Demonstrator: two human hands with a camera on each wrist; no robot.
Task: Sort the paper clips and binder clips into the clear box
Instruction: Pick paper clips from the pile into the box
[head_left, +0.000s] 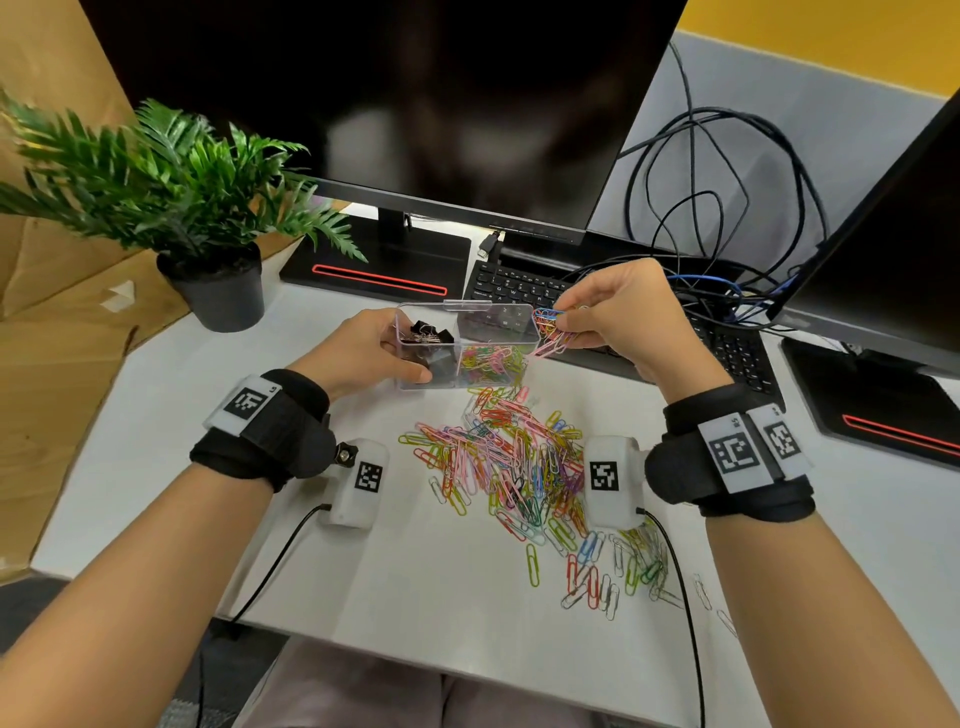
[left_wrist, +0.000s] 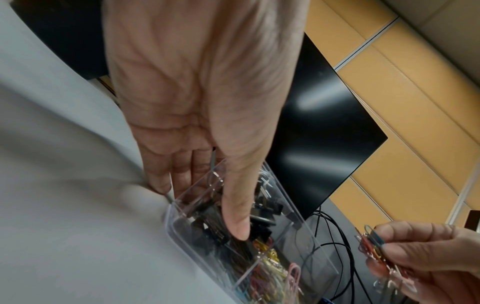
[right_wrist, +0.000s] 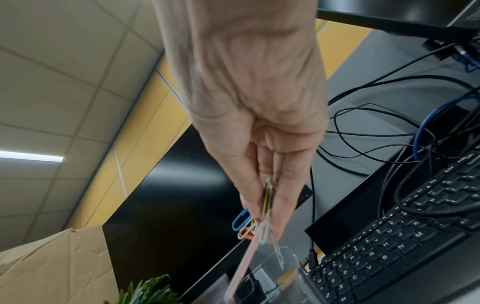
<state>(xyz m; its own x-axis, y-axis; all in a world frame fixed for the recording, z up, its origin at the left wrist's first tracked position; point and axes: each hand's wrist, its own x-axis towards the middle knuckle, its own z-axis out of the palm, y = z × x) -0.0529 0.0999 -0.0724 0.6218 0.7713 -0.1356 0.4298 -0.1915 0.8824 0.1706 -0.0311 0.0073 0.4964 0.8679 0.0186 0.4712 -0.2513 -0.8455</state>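
Paper clips in many colours lie scattered on the white desk nearest the person, between the two forearms. Just beyond them stands the clear box, tilted up at its near side. The left hand grips its left end, thumb along the near wall and fingers behind. Black binder clips fill the left compartment; coloured clips lie in the right one. At the box's right edge, the right hand pinches a bunch of clips between thumb and fingertips. Farther back are a black keyboard, tangled cables, a potted plant and a dark monitor.
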